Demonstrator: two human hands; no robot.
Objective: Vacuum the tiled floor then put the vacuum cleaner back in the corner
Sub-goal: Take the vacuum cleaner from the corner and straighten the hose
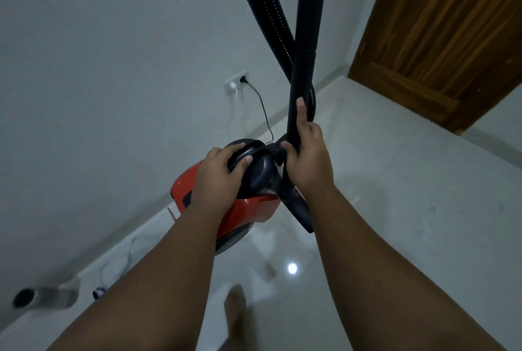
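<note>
While both hands grip the vacuum cleaner [248, 206], a bottle [48, 297] lies near the wall [99, 53].

no readable text, labels, brands or numbers anywhere

Hose [271, 25] and wand [303, 68] cross above both hands.

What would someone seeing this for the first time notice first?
Probably the red vacuum cleaner at centre, gripped at its dark handle by the left hand. The right hand beside it clasps the black wand, which rises to the top edge and crosses the ribbed hose. A wooden door fills the upper right.
</note>
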